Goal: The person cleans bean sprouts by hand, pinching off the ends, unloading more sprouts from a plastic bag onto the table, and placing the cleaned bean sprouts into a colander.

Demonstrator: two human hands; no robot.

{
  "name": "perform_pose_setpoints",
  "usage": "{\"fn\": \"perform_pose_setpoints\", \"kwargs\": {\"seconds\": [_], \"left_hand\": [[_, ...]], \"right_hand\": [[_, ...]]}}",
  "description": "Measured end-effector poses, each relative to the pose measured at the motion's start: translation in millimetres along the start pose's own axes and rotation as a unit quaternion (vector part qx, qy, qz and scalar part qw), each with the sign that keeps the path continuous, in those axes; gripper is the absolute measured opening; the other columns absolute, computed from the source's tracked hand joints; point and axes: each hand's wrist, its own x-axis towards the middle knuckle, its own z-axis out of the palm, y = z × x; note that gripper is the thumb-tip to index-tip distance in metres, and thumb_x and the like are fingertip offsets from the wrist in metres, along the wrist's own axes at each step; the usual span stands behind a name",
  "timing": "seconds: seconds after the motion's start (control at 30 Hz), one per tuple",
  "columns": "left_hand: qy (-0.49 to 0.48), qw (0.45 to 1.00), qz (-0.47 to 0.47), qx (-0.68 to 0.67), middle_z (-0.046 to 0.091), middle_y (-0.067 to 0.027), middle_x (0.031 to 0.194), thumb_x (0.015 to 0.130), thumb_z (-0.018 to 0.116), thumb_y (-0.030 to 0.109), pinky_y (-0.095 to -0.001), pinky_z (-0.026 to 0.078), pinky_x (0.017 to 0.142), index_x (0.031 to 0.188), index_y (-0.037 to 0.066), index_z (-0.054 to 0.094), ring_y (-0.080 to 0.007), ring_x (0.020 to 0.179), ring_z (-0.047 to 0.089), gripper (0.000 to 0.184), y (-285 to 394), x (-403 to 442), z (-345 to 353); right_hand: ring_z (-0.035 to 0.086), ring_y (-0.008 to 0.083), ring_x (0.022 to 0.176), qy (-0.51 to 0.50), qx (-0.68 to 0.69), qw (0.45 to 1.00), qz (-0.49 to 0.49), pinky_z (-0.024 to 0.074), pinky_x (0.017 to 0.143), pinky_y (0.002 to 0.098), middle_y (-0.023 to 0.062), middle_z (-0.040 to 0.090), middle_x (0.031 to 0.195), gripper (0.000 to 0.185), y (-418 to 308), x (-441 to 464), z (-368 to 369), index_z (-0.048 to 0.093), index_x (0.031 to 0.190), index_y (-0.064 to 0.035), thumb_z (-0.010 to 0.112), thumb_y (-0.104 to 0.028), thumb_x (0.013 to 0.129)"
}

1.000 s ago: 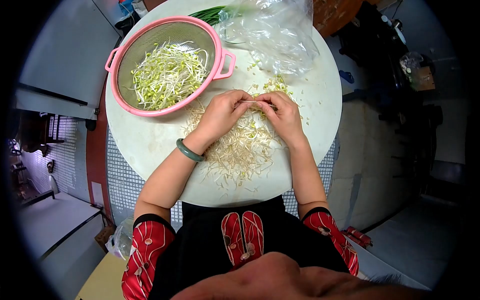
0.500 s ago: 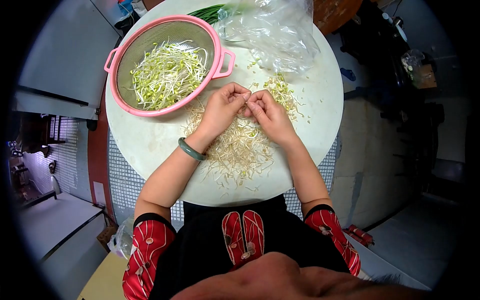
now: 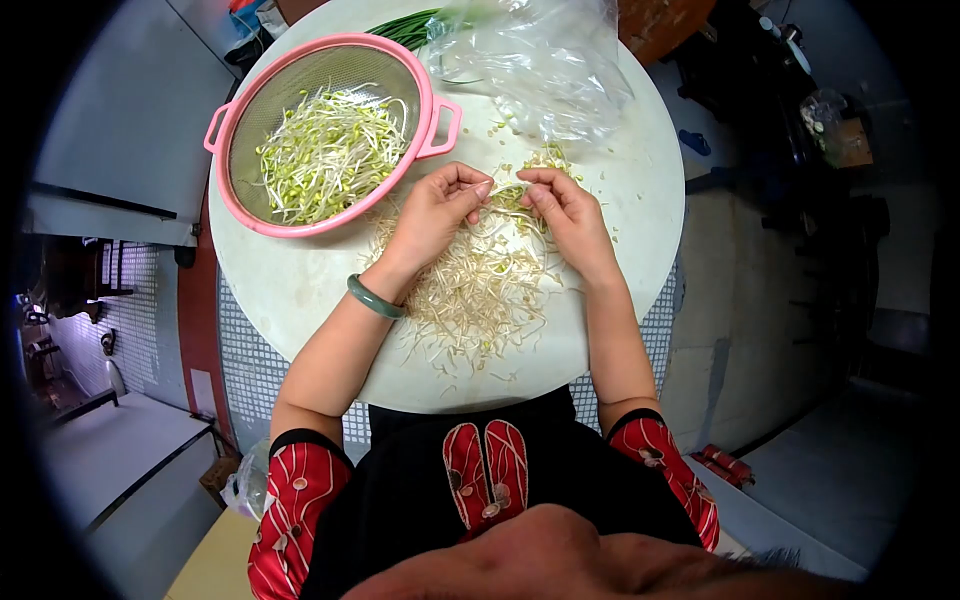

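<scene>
My left hand, with a green bangle on its wrist, is closed in a pinch near the pile's upper edge. Opposite it, my right hand also pinches, thumb against forefinger. A thin pale bean sprout strand shows between the two sets of fingertips, which are a small gap apart. Below the hands spreads a loose pile of thin, brownish-white sprout ends. More bean sprouts with yellow-green heads lie just beyond my right fingers. To the left, a pink-rimmed mesh colander holds a heap of white bean sprouts.
The round white table carries everything. A clear plastic bag lies at its far side, beside a bunch of thin green stalks. Small bits are scattered around the bag. A tiled floor shows past the table's edge.
My hands have drawn apart: the fingertips met before, and now a gap lies between them. The right hand moved to the right, the left slightly left. The whole view shifted a little.
</scene>
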Motion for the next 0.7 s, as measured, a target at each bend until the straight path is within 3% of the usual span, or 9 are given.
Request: {"fn": "perform_pose_setpoints", "kwargs": {"seconds": [0.1, 0.13, 0.23, 0.4, 0.6, 0.7], "left_hand": [[0.014, 0.999, 0.015, 0.039, 0.062, -0.0011, 0.083, 0.095, 0.063, 0.013, -0.0197, 0.045, 0.067, 0.104, 0.000, 0.061, -0.0059, 0.071, 0.053, 0.015, 2, -2, 2], [0.012, 0.998, 0.017, 0.055, 0.061, -0.0008, 0.084, 0.095, 0.063, 0.012, -0.0199, 0.045, 0.067, 0.103, 0.000, 0.061, -0.0059, 0.072, 0.054, 0.015, 3, -3, 3], [-0.012, 0.996, 0.019, 0.088, 0.060, -0.0002, 0.084, 0.095, 0.063, 0.011, -0.0203, 0.046, 0.068, 0.102, -0.001, 0.061, -0.0062, 0.074, 0.055, 0.014, 5, -5, 3], [-0.073, 0.990, 0.000, 0.123, 0.060, -0.0005, 0.085, 0.094, 0.062, 0.007, -0.0213, 0.047, 0.070, 0.101, -0.002, 0.061, -0.0065, 0.076, 0.057, 0.011, 9, -7, 1], [-0.012, 0.967, 0.026, 0.251, 0.061, -0.0011, 0.084, 0.092, 0.060, 0.002, -0.0216, 0.048, 0.066, 0.096, -0.001, 0.059, -0.0069, 0.072, 0.058, 0.005, 11, -7, -2], [-0.001, 0.976, 0.024, 0.217, 0.061, -0.0020, 0.084, 0.091, 0.059, 0.001, -0.0217, 0.048, 0.065, 0.093, 0.000, 0.057, -0.0072, 0.070, 0.059, 0.003, 10, -6, -4]], "right_hand": [[0.065, 0.0184, 0.080, -0.036, -0.165, 0.985, -0.047, 0.0501, 0.071, 0.0307, 0.0089, 0.069, 0.089, 0.020, -12, -4, 1, 0.068, 0.105, -0.0040, 0.060, -0.020, 0.096], [0.059, 0.0110, 0.073, -0.057, -0.176, 0.981, -0.050, 0.0483, 0.068, 0.0271, 0.0053, 0.067, 0.084, 0.019, -9, -2, 1, 0.069, 0.102, -0.0032, 0.062, -0.019, 0.095], [0.065, 0.0214, 0.073, -0.057, -0.166, 0.984, -0.037, 0.0502, 0.068, 0.0326, 0.0108, 0.069, 0.083, 0.021, -11, -3, 0, 0.069, 0.100, -0.0027, 0.063, -0.022, 0.093], [0.064, 0.0200, 0.067, -0.027, -0.175, 0.984, -0.003, 0.0492, 0.063, 0.0310, 0.0100, 0.069, 0.081, 0.020, -11, -2, -5, 0.069, 0.098, -0.0024, 0.064, -0.021, 0.092], [0.063, 0.0196, 0.068, -0.055, -0.159, 0.985, -0.040, 0.0492, 0.063, 0.0309, 0.0099, 0.069, 0.081, 0.019, -13, -3, -3, 0.070, 0.096, -0.0021, 0.066, -0.020, 0.091], [0.063, 0.0203, 0.071, -0.069, -0.176, 0.978, -0.091, 0.0495, 0.065, 0.0316, 0.0092, 0.068, 0.082, 0.019, -9, -3, -3, 0.071, 0.094, -0.0023, 0.067, -0.020, 0.091]]}}
